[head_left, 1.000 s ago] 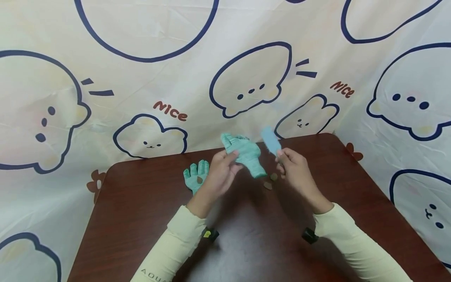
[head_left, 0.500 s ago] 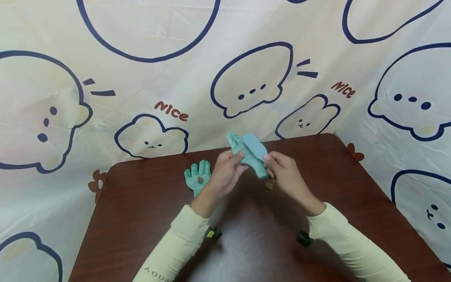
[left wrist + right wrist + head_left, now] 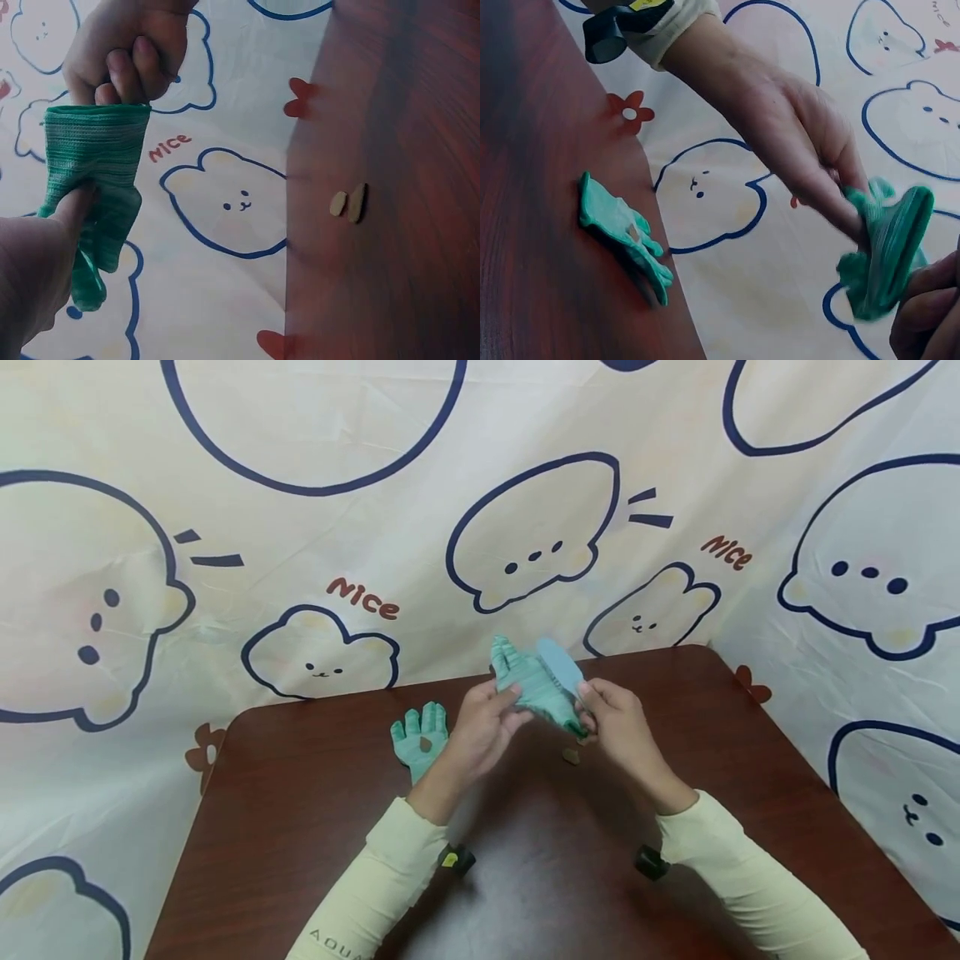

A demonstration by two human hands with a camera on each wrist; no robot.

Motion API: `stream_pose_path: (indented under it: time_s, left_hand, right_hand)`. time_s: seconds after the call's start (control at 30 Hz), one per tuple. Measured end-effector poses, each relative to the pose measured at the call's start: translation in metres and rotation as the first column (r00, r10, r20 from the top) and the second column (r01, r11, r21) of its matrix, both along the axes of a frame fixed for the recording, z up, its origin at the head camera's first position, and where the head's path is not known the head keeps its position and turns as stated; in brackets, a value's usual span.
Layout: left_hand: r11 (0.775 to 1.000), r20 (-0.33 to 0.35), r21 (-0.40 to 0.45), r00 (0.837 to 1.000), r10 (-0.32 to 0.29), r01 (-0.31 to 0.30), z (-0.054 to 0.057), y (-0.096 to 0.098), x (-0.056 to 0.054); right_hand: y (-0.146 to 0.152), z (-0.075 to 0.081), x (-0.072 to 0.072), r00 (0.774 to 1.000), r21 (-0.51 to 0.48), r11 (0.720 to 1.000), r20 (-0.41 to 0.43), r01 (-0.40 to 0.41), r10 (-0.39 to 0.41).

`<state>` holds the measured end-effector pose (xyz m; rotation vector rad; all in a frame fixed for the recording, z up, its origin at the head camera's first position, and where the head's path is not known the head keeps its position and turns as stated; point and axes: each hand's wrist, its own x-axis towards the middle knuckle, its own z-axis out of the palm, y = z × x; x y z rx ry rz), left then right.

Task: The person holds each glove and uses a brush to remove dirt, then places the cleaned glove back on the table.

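My left hand [image 3: 483, 727] grips a green knitted glove [image 3: 528, 677] above the back of the table, its fingers pointing up and left and its cuff down toward the right. My right hand [image 3: 618, 714] pinches the handle of a light-blue oval brush [image 3: 558, 662], which lies against or just over the glove; contact cannot be told. In the left wrist view the thumb presses into the glove [image 3: 97, 165], and the brush is hidden. A second green glove [image 3: 412, 743] lies flat on the table at left, with a small brown leaf-shaped piece [image 3: 425, 744] on its palm.
Small flat brown pieces [image 3: 357, 204] lie on the dark wooden table [image 3: 337, 827] below the held glove. A cartoon-printed cloth [image 3: 420, 510] hangs behind and beside the table. Dark wrist cameras [image 3: 651, 863] sit under the sleeves.
The brush came in from the right onto the glove, then shifted slightly up and right. The held glove has turned a little, its cuff now nearer the right hand. The glove on the table stays put.
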<state>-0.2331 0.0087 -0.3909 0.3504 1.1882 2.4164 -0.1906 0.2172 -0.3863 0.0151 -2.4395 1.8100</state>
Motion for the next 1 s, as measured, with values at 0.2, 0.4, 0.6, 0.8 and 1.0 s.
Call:
stream_pose_path:
  time_s: [0.2,0.4,0.6,0.8,1.0]
  left_hand:
    - [0.992,0.034,0.074,0.994,0.102,-0.104,0.005,-0.016,-0.005]
    - [0.998,-0.035,-0.010,0.998,0.060,-0.061,0.006,-0.016,-0.009]
    - [0.993,-0.128,-0.115,0.991,-0.044,0.030,0.001,-0.003,-0.004]
    - [0.997,-0.100,-0.075,0.995,-0.019,0.012,-0.001,-0.002,-0.002]
    - [0.999,-0.074,-0.050,0.997,-0.019,0.015,0.000,-0.003,-0.002]
  right_hand:
    - [0.018,-0.002,-0.002,0.999,-0.049,0.998,0.016,0.040,-0.040]
    - [0.003,0.007,0.005,0.996,-0.120,0.990,0.018,-0.080,0.083]
    - [-0.020,0.008,0.011,0.978,-0.150,0.969,0.033,-0.198,0.205]
    - [-0.017,0.005,0.010,0.993,-0.102,0.988,0.029,-0.111,0.115]
    - [-0.006,0.002,0.005,1.000,0.009,1.000,-0.005,-0.025,0.025]
